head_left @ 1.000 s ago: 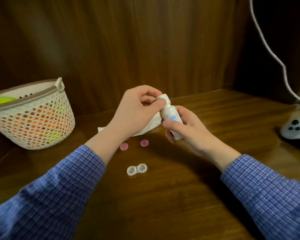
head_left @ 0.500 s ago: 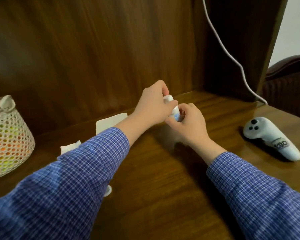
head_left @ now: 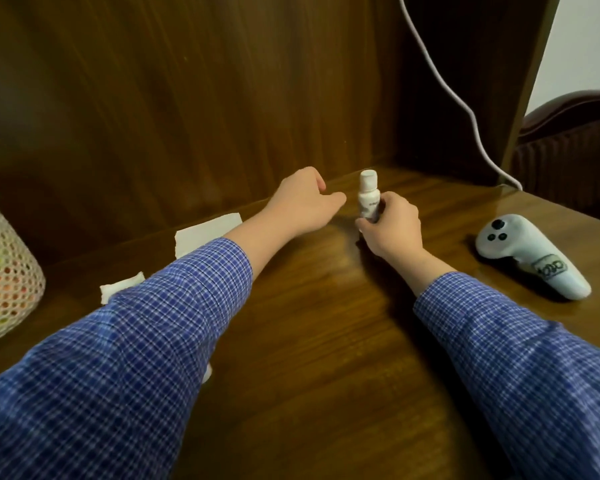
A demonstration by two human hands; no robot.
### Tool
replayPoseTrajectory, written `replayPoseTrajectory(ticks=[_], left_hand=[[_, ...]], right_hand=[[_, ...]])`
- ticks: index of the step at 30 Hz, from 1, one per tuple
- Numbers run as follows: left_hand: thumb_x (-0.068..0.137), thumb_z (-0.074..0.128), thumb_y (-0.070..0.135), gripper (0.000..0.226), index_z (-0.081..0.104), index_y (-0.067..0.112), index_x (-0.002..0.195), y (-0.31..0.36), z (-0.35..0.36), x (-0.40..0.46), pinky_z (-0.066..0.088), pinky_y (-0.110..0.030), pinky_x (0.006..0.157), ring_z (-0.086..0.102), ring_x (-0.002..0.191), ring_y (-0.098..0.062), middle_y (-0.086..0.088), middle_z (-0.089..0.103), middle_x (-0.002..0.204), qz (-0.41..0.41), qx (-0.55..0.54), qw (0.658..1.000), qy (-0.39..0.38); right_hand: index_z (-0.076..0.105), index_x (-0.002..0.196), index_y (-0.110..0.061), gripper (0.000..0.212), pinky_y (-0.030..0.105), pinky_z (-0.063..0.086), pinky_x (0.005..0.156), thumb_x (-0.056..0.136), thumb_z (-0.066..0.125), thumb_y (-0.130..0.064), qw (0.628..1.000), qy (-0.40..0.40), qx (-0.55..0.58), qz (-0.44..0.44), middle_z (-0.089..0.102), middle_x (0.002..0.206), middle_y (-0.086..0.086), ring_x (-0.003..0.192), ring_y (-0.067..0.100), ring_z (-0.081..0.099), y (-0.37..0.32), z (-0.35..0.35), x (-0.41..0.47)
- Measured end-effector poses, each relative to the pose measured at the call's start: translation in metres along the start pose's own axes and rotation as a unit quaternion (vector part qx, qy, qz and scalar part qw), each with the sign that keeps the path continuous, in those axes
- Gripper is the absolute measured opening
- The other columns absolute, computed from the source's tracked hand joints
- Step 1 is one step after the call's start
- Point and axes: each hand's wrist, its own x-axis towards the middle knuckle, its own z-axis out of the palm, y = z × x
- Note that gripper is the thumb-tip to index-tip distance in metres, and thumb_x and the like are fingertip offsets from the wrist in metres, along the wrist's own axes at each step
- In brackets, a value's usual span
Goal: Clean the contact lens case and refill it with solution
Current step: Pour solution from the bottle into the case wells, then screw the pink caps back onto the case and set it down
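A small white solution bottle (head_left: 368, 195) stands upright with its cap on, far back on the wooden table (head_left: 326, 323). My right hand (head_left: 390, 225) is wrapped around its lower part. My left hand (head_left: 303, 200) hovers just left of the bottle, fingers loosely curled, holding nothing and not touching it. A sliver of the clear lens case (head_left: 207, 374) peeks out from under my left sleeve; the pink caps are hidden.
Two white tissues lie at the back left, a larger one (head_left: 207, 232) and a smaller one (head_left: 120, 289). A mesh basket (head_left: 4, 282) stands at the left edge. A white controller (head_left: 530, 256) lies to the right, with a white cable (head_left: 465, 109) hanging behind.
Both hands carried the bottle to the back right of the table and stood it upright. My left hand has come off the cap and drawn slightly left. The view has swung right.
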Motion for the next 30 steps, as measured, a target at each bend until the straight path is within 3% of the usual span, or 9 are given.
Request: replayPoseTrajectory(ticks=[7,9,11,13,17,21,23,27,30], left_hand=[[0.098,0.062,0.037,0.016,0.063,0.021,0.101,-0.012,-0.044,-0.03,0.05,-0.023,0.069,0.062,0.088,-0.011,0.007,0.061,0.09,-0.005,-0.025,1.0,0.007],[0.098,0.062,0.036,0.018,0.063,0.02,0.105,-0.021,-0.063,-0.043,0.055,-0.027,0.077,0.063,0.091,-0.013,0.006,0.061,0.093,-0.016,-0.024,0.999,0.016],[0.098,0.063,0.034,0.015,0.064,0.02,0.103,-0.036,-0.083,-0.059,0.057,-0.029,0.08,0.065,0.092,-0.013,0.005,0.062,0.095,-0.029,-0.028,0.999,0.029],[0.097,0.064,0.033,0.011,0.064,0.022,0.098,-0.053,-0.103,-0.078,0.057,-0.029,0.077,0.066,0.09,-0.012,0.004,0.064,0.095,-0.042,-0.031,0.998,0.043],[0.096,0.066,0.027,0.004,0.067,0.024,0.093,-0.087,-0.133,-0.126,0.056,-0.026,0.067,0.067,0.079,-0.01,0.002,0.068,0.09,-0.088,-0.071,0.989,0.091],[0.096,0.066,0.021,0.005,0.07,0.022,0.098,-0.117,-0.142,-0.178,0.056,-0.023,0.062,0.066,0.069,-0.008,0.0,0.072,0.082,-0.113,-0.096,0.983,0.11],[0.095,0.069,0.022,0.007,0.07,0.023,0.102,-0.13,-0.138,-0.203,0.057,-0.022,0.062,0.067,0.068,-0.005,0.003,0.071,0.082,-0.116,-0.103,0.984,0.09],[0.092,0.074,0.026,0.018,0.068,0.026,0.109,-0.152,-0.118,-0.243,0.047,-0.014,0.057,0.059,0.061,0.005,0.009,0.069,0.094,-0.113,-0.132,0.985,-0.003],[0.086,0.077,0.037,0.034,0.061,0.037,0.116,-0.16,-0.101,-0.265,0.049,-0.006,0.07,0.06,0.09,0.012,0.019,0.063,0.108,-0.08,-0.108,0.99,-0.034]], right_hand=[[0.032,0.15,-0.014,0.088,0.049,0.06,0.092,0.08,0.085,-0.005,0.996,-0.028,0.036,0.08,0.046,0.148,0.015,0.124,0.039,0.06,-0.006,-0.011,0.001],[0.033,0.149,-0.014,0.09,0.04,0.055,0.098,0.077,0.085,-0.002,0.997,-0.003,0.045,0.063,0.043,0.148,0.014,0.127,0.036,0.057,-0.009,-0.015,-0.006],[0.038,0.143,-0.015,0.079,0.02,0.048,0.088,0.079,0.083,-0.005,0.997,0.033,0.07,0.0,0.048,0.142,0.01,0.122,0.024,0.055,-0.014,-0.016,-0.018],[0.042,0.139,-0.018,0.066,0.015,0.045,0.082,0.084,0.078,-0.009,0.991,0.033,0.107,-0.068,0.054,0.131,0.003,0.113,0.014,0.055,-0.023,-0.014,-0.035],[0.05,0.122,-0.026,0.042,0.019,0.054,0.076,0.089,0.072,-0.013,0.972,-0.056,0.136,-0.185,0.058,0.103,-0.015,0.093,0.006,0.063,-0.05,0.0,-0.075],[0.059,0.111,-0.028,0.032,0.028,0.062,0.072,0.086,0.078,-0.022,0.94,-0.254,0.082,-0.213,0.066,0.104,-0.009,0.086,0.014,0.071,-0.079,0.029,-0.103],[0.06,0.11,-0.032,0.036,0.022,0.059,0.065,0.082,0.082,-0.034,0.917,-0.339,0.026,-0.21,0.067,0.106,-0.011,0.082,0.013,0.072,-0.089,0.047,-0.112],[0.057,0.113,-0.038,0.054,0.014,0.045,0.059,0.072,0.08,-0.064,0.898,-0.367,-0.059,-0.236,0.061,0.103,-0.023,0.079,0.002,0.065,-0.102,0.073,-0.118],[0.059,0.119,-0.037,0.059,0.01,0.043,0.057,0.07,0.08,-0.064,0.895,-0.368,-0.069,-0.244,0.061,0.101,-0.024,0.077,0.0,0.065,-0.107,0.082,-0.118]])
